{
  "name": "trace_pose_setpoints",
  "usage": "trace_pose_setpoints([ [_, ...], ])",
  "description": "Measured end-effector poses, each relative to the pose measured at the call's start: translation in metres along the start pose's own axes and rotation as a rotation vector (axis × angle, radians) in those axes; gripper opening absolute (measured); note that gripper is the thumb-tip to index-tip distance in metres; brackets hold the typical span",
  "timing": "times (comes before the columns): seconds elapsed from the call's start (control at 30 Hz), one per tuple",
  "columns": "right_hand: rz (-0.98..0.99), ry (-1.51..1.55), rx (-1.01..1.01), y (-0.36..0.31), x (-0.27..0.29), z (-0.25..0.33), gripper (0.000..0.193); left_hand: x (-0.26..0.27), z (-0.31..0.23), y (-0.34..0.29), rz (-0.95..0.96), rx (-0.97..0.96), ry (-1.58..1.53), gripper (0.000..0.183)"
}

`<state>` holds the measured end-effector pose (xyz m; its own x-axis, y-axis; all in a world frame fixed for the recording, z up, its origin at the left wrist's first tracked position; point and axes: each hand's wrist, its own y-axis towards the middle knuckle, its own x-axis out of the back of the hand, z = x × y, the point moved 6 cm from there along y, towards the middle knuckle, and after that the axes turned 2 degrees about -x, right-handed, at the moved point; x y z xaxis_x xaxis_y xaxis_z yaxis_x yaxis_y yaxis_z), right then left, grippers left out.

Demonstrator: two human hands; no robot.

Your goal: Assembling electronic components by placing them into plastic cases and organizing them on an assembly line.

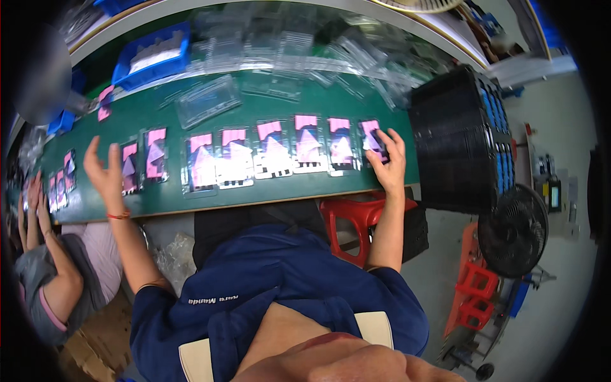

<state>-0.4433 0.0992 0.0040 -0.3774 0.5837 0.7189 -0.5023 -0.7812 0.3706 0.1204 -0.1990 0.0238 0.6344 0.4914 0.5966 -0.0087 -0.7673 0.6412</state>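
Observation:
A row of flat clear plastic packs with pink, white and dark printed inserts lies along the green table; one such pack (275,150) is near the middle. At the row's right end, my right hand (391,160) has its thumb and fingers curled round the edges of a pink and dark pack (370,132). My left hand (107,175) is raised over the table's left part, its fingers apart and nothing in them. Just right of it lies another pink pack (130,167), with one more pack (155,153) beyond that.
Empty clear plastic shells (209,102) lie behind the row, with more heaped at the back. A blue bin (153,57) stands back left. Stacked black crates (452,140) border the right end. A co-worker's hands (39,194) are at far left. A red stool (347,223) is below the table edge.

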Motion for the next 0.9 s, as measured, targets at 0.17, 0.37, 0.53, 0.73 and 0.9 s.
trace_pose_setpoints([
  [0.17,0.069,-0.199,0.036,-0.013,-0.013,0.018,0.066,-0.002,-0.124,-0.074,0.091,-0.093,0.103,0.055],
  [0.37,0.072,-0.196,0.031,-0.019,-0.02,0.017,0.059,-0.025,-0.156,-0.108,0.248,0.021,0.325,0.066],
  [0.53,0.012,-0.212,0.036,-0.023,-0.032,0.013,0.054,-0.029,-0.177,-0.118,0.296,0.058,0.351,0.064],
  [0.73,0.019,-0.124,0.034,-0.015,-0.029,0.007,0.05,-0.039,-0.194,-0.12,0.211,0.101,0.39,0.06],
  [0.9,0.088,-0.091,0.086,0.0,-0.033,0.011,0.055,-0.047,-0.184,-0.107,0.173,0.114,0.39,0.056],
])
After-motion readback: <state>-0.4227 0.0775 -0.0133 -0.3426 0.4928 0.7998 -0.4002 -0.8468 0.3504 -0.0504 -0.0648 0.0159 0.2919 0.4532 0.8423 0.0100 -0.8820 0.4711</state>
